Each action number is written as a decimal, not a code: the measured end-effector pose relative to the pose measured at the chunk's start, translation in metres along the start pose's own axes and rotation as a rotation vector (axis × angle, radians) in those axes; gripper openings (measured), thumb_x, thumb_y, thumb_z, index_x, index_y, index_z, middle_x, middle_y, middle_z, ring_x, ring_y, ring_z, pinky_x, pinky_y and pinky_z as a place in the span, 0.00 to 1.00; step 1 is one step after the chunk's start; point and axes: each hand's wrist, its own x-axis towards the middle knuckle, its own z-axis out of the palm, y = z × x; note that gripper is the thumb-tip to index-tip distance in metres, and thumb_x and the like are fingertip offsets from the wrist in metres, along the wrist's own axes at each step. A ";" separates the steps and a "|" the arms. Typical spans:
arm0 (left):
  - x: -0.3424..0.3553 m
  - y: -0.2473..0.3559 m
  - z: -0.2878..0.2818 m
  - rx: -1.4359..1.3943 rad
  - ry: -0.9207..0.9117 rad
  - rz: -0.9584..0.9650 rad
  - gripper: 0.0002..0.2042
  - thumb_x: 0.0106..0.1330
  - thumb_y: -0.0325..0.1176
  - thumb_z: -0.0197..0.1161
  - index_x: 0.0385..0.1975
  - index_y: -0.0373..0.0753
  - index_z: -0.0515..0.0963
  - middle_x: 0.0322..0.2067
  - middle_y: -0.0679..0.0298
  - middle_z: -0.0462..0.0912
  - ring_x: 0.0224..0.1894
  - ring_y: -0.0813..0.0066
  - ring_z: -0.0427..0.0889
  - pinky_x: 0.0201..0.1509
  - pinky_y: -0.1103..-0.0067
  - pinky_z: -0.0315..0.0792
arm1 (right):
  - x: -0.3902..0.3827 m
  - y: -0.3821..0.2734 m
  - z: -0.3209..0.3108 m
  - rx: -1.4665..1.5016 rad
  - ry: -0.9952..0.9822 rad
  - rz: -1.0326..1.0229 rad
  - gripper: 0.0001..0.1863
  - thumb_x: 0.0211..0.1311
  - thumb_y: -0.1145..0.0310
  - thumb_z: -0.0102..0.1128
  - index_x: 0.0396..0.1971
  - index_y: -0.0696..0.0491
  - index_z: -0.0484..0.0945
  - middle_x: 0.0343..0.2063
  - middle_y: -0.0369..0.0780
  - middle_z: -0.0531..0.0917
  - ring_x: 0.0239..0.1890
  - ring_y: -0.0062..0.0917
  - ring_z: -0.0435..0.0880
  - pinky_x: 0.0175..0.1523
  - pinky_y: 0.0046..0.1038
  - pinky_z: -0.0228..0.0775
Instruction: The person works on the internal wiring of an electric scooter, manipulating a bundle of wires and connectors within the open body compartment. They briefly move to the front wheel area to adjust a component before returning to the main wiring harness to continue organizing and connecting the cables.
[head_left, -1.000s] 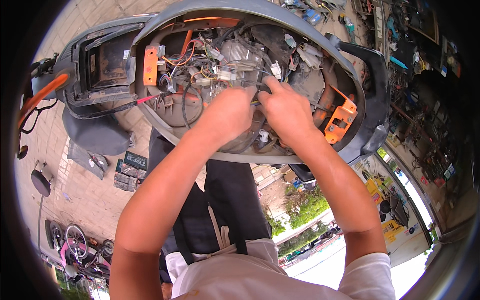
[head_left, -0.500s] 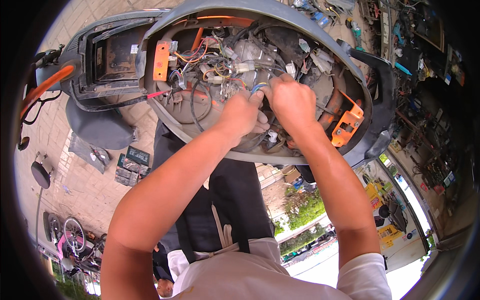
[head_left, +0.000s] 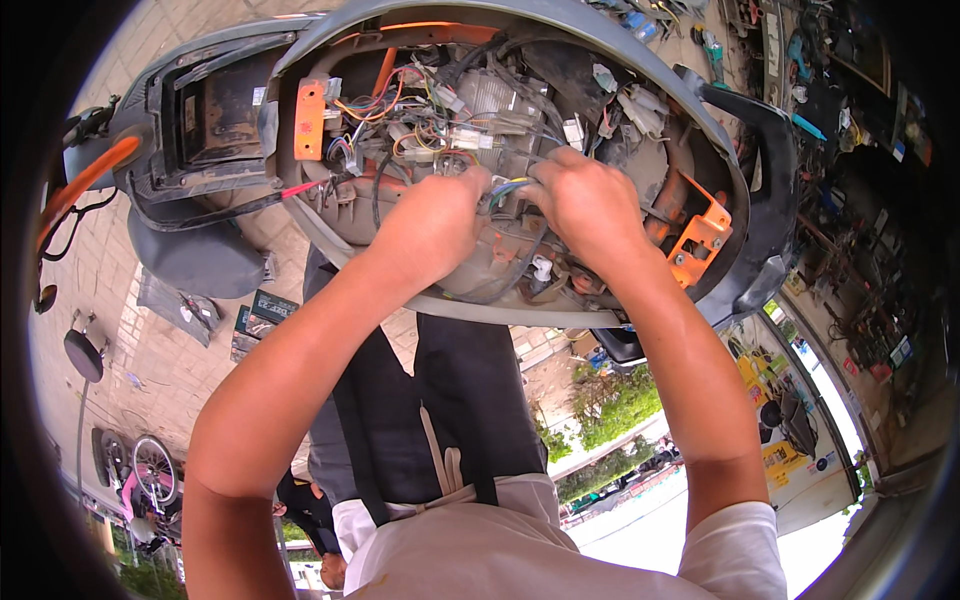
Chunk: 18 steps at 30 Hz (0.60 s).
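Both hands have shifted lower inside the scooter shell (head_left: 740,200); left hand (head_left: 432,225) and right hand (head_left: 585,200) pinch the wire bundle (head_left: 507,188), fingers closed, steadying it.

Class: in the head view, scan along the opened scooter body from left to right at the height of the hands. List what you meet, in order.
Orange handlebar grip → dark open compartment → orange bracket → left hand → bundle of coloured wires → right hand → orange bracket at right → grey side panel.
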 end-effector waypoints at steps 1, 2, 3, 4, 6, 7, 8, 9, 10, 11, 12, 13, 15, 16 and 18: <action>0.000 0.003 0.004 0.126 0.055 0.037 0.11 0.57 0.26 0.63 0.36 0.32 0.69 0.24 0.45 0.79 0.32 0.49 0.83 0.35 0.60 0.74 | 0.001 -0.003 0.001 0.002 0.019 0.028 0.14 0.54 0.58 0.64 0.25 0.55 0.80 0.28 0.43 0.81 0.30 0.39 0.84 0.34 0.39 0.76; 0.001 0.006 0.006 0.101 0.054 -0.008 0.11 0.57 0.25 0.60 0.38 0.32 0.67 0.26 0.41 0.79 0.33 0.40 0.79 0.36 0.57 0.72 | 0.002 -0.005 0.002 0.005 0.039 0.056 0.15 0.54 0.58 0.63 0.25 0.56 0.80 0.28 0.43 0.81 0.29 0.40 0.84 0.34 0.39 0.76; 0.003 0.006 0.007 0.097 0.072 -0.025 0.11 0.58 0.25 0.60 0.38 0.32 0.67 0.26 0.41 0.79 0.33 0.40 0.79 0.36 0.57 0.72 | 0.003 -0.006 0.002 0.016 0.031 0.092 0.14 0.56 0.58 0.63 0.26 0.55 0.80 0.29 0.44 0.81 0.30 0.41 0.83 0.34 0.40 0.76; 0.005 0.006 0.007 0.093 0.091 -0.042 0.11 0.59 0.26 0.59 0.39 0.31 0.67 0.26 0.42 0.79 0.33 0.40 0.79 0.36 0.56 0.72 | 0.006 -0.007 0.002 0.026 0.023 0.129 0.14 0.57 0.58 0.62 0.27 0.55 0.80 0.30 0.44 0.81 0.30 0.43 0.83 0.35 0.41 0.75; 0.007 0.011 0.012 0.038 0.104 -0.106 0.11 0.61 0.27 0.58 0.39 0.31 0.67 0.26 0.42 0.79 0.33 0.41 0.79 0.37 0.57 0.72 | 0.009 -0.010 0.004 0.016 0.009 0.181 0.14 0.59 0.58 0.61 0.27 0.55 0.80 0.30 0.44 0.82 0.30 0.44 0.82 0.35 0.42 0.75; 0.005 0.018 0.016 -0.014 0.098 -0.153 0.10 0.62 0.28 0.58 0.39 0.31 0.67 0.26 0.41 0.79 0.33 0.41 0.79 0.37 0.58 0.73 | 0.009 -0.012 0.006 -0.005 0.004 0.195 0.14 0.59 0.58 0.61 0.27 0.55 0.80 0.30 0.44 0.82 0.30 0.44 0.82 0.35 0.42 0.75; 0.003 0.022 0.019 -0.065 0.093 -0.200 0.10 0.63 0.30 0.57 0.38 0.31 0.68 0.26 0.41 0.79 0.33 0.42 0.80 0.38 0.59 0.73 | 0.009 -0.013 0.008 -0.027 -0.002 0.210 0.14 0.58 0.58 0.61 0.27 0.55 0.80 0.30 0.44 0.82 0.29 0.44 0.82 0.35 0.42 0.75; 0.004 0.019 0.019 -0.135 0.055 -0.172 0.10 0.65 0.31 0.56 0.38 0.31 0.68 0.27 0.43 0.79 0.33 0.47 0.81 0.38 0.61 0.73 | 0.009 -0.013 0.009 -0.020 0.010 0.212 0.14 0.58 0.58 0.62 0.27 0.55 0.80 0.30 0.43 0.82 0.29 0.44 0.82 0.35 0.42 0.75; 0.003 0.014 0.017 -0.204 0.016 -0.143 0.10 0.66 0.32 0.56 0.38 0.30 0.69 0.27 0.45 0.80 0.33 0.51 0.82 0.39 0.64 0.74 | 0.008 -0.013 0.011 -0.013 0.021 0.214 0.14 0.57 0.58 0.62 0.27 0.55 0.80 0.30 0.43 0.82 0.29 0.43 0.82 0.35 0.41 0.75; 0.002 0.008 0.014 -0.273 -0.023 -0.115 0.10 0.68 0.33 0.55 0.37 0.30 0.70 0.28 0.47 0.81 0.33 0.56 0.83 0.39 0.66 0.74 | 0.006 -0.012 0.012 -0.006 0.032 0.216 0.14 0.56 0.58 0.63 0.28 0.55 0.80 0.30 0.43 0.82 0.30 0.43 0.82 0.35 0.41 0.75; 0.004 0.002 0.008 -0.471 -0.135 -0.227 0.13 0.71 0.36 0.53 0.39 0.30 0.73 0.31 0.57 0.82 0.34 0.73 0.81 0.40 0.75 0.74 | 0.004 -0.012 0.012 0.025 0.075 0.185 0.13 0.55 0.60 0.64 0.26 0.56 0.80 0.29 0.43 0.81 0.30 0.42 0.83 0.34 0.39 0.75; 0.001 -0.002 0.005 -0.570 -0.156 -0.244 0.13 0.72 0.36 0.52 0.41 0.30 0.74 0.32 0.59 0.82 0.34 0.76 0.81 0.40 0.77 0.74 | 0.000 -0.011 0.012 0.055 0.118 0.154 0.12 0.54 0.61 0.64 0.25 0.56 0.79 0.27 0.43 0.81 0.30 0.40 0.83 0.33 0.38 0.75; -0.003 -0.009 -0.002 -0.769 -0.197 -0.278 0.14 0.72 0.36 0.52 0.44 0.31 0.76 0.33 0.64 0.83 0.34 0.82 0.80 0.39 0.80 0.74 | -0.007 -0.012 0.010 0.134 0.192 0.108 0.10 0.53 0.64 0.65 0.25 0.56 0.79 0.25 0.44 0.80 0.29 0.38 0.84 0.33 0.35 0.76; -0.002 -0.013 -0.003 -0.658 -0.229 -0.268 0.12 0.70 0.34 0.54 0.44 0.32 0.78 0.31 0.64 0.83 0.32 0.82 0.79 0.38 0.82 0.73 | -0.012 -0.016 0.008 0.181 0.223 0.094 0.09 0.53 0.65 0.65 0.26 0.56 0.79 0.25 0.43 0.80 0.29 0.37 0.83 0.33 0.33 0.76; -0.003 -0.011 -0.007 -0.542 -0.266 -0.287 0.11 0.69 0.32 0.56 0.41 0.32 0.79 0.30 0.64 0.83 0.32 0.82 0.79 0.38 0.82 0.73 | -0.026 -0.028 -0.001 0.314 0.262 0.156 0.10 0.54 0.65 0.65 0.28 0.56 0.80 0.24 0.43 0.80 0.27 0.34 0.83 0.32 0.31 0.75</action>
